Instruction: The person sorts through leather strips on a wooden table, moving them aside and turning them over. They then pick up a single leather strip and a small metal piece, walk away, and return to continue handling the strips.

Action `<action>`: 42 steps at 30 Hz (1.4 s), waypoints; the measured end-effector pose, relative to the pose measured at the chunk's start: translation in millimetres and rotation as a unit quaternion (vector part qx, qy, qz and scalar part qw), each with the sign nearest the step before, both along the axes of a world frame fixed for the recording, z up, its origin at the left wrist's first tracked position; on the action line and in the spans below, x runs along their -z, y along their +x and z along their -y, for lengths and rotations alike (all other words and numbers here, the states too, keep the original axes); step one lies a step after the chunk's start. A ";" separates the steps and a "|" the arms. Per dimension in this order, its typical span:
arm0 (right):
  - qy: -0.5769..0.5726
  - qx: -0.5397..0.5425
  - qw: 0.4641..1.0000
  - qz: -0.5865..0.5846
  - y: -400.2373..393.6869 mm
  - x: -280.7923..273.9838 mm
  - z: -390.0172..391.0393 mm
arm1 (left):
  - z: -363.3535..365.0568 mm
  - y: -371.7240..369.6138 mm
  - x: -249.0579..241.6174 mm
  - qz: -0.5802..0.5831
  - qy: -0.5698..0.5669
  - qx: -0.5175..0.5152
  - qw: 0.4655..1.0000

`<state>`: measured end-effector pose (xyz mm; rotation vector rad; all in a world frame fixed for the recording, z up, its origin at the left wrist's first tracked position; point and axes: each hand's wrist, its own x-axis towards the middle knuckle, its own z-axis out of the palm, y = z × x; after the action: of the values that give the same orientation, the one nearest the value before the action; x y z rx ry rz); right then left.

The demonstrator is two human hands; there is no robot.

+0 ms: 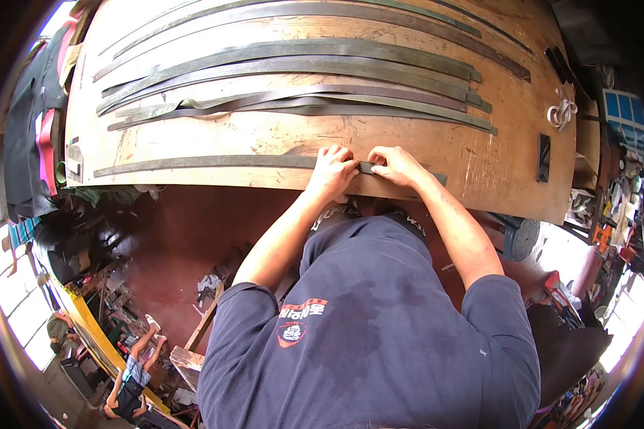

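A long dark grey strip (215, 163), leather-like, lies along the near edge of the wooden table. My left hand (333, 171) is closed with its fingertips on this strip, right of the strip's middle. A short way to the right, my right hand (396, 166) pinches the same strip with bent fingers and thumb. Between the two hands a small piece of the strip shows. Its right end reaches out past my right hand. The undersides of my fingertips are hidden.
Several more dark strips (300, 68) lie lengthwise farther back on the table (508, 143). A black flat block (544, 158) and a white looped cord (562, 113) are at its right side. Dark fabric (23, 136) hangs at the left. A person (130, 382) is at lower left.
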<state>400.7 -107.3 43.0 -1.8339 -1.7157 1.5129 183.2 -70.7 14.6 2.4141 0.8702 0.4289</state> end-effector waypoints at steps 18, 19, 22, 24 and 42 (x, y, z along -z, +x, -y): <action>0.012 -0.035 0.999 0.015 7.0 -16.4 -3.1 | 1.8 4.5 4.1 0.033 0.045 0.013 0.998; 0.025 -0.040 0.998 0.051 8.5 -17.4 -2.6 | 2.4 4.3 4.1 0.033 0.044 0.012 0.998; 0.015 -0.033 0.997 0.061 25.7 -16.0 1.0 | 2.6 3.8 4.2 0.035 0.044 0.011 0.998; -0.009 -0.021 0.999 0.037 34.5 -15.2 4.9 | 2.7 3.1 3.7 0.032 0.029 0.013 0.999; 0.021 0.055 0.997 0.056 27.9 -11.7 23.3 | 3.0 5.6 -1.3 0.027 0.026 0.007 0.999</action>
<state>428.5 -130.6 54.7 -1.9899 -1.6508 1.3457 188.8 -73.7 15.9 2.4431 0.8288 0.5148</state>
